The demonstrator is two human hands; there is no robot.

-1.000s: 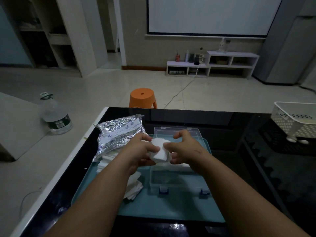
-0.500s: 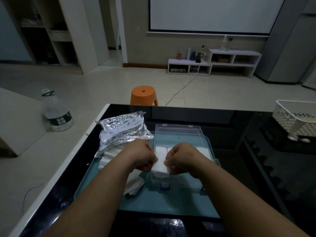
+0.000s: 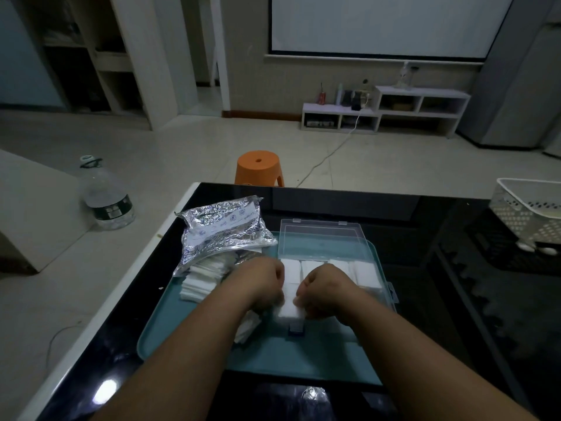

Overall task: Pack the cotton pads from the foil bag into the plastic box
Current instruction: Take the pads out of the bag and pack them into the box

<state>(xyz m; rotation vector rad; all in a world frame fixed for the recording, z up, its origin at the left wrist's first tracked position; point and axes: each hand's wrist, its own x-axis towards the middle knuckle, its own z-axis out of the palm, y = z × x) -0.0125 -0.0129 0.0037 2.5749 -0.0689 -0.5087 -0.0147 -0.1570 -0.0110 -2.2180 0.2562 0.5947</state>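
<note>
A person's left hand (image 3: 261, 284) and right hand (image 3: 326, 291), fingers curled, pinch a small stack of cotton pads (image 3: 290, 309) from either side, low in the near left part of a clear plastic box (image 3: 391, 294); its lid (image 3: 321, 237) lies open at the back. A row of white pads (image 3: 362, 273) already fills the box's far side, so packing looks roughly half done. More loose pads (image 3: 200, 279) spill from the crumpled foil bag (image 3: 223, 227) to the left and await packing. Box and bag sit on a teal tray (image 3: 273, 358) on a glossy black table (image 3: 440, 299). Beyond: an orange stool (image 3: 258, 167), a large water bottle (image 3: 104, 199) on the pale tiled floor, a white basket (image 3: 528, 208), a low white shelf unit (image 3: 385, 112) and a projection screen (image 3: 385, 22)
</note>
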